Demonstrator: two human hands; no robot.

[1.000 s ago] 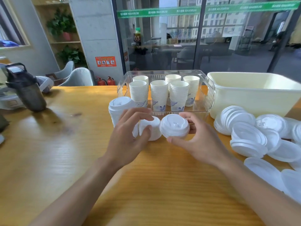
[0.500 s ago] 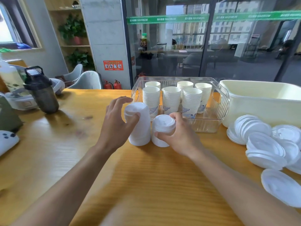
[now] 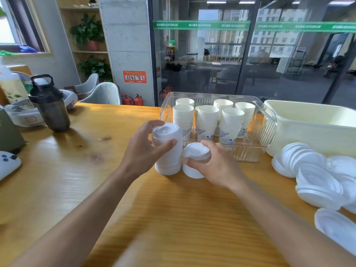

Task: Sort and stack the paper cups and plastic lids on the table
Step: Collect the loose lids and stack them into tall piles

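Two stacks of white plastic lids stand side by side on the wooden table (image 3: 77,180). My left hand (image 3: 142,149) grips the taller lid stack (image 3: 169,149) near its top. My right hand (image 3: 217,164) holds the shorter lid stack (image 3: 194,162) from the right side, fingers curled round it. Behind them a clear plastic bin (image 3: 264,135) holds several stacks of paper cups (image 3: 208,122). Loose white lids (image 3: 312,170) lie in a heap at the right.
A cream plastic tub (image 3: 317,124) stands at the back right beside the clear bin. A dark shaker bottle (image 3: 50,105) and other items sit at the far left. A white object with dark dots (image 3: 7,164) lies at the left edge.
Both lid stacks now stand upright side by side on the table. My left hand has closed round the taller stack's top; my right hand stays on the shorter one.
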